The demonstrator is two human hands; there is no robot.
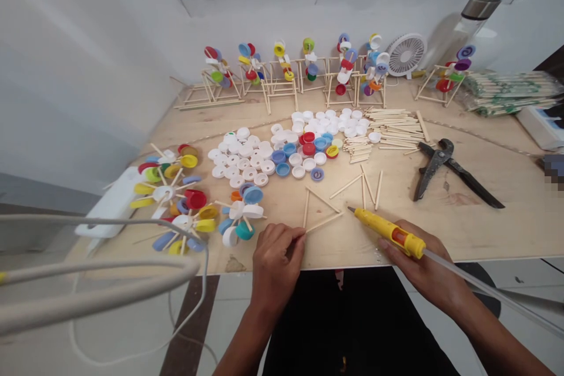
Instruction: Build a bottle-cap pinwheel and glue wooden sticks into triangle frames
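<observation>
My left hand (277,255) is closed at the table's front edge, thumb and forefinger pinched at the lower corner of a triangle of thin wooden sticks (324,200). The triangle lies flat on the table. My right hand (418,258) is wrapped round a yellow hot glue gun (388,232) with a long clear glue stick (484,291) coming out of its back. The gun's nozzle points left, just right of the triangle and apart from it. Beyond the nozzle lie several loose sticks (364,191).
White and coloured bottle caps (247,158) cover the table's middle, beside stick piles (394,126). Black pliers (445,167) lie right. Cap-and-stick wheels (183,220) lie left; wheels on stick stands (343,73) line the wall, near a white fan (406,56). A pale cable (110,294) hangs front left.
</observation>
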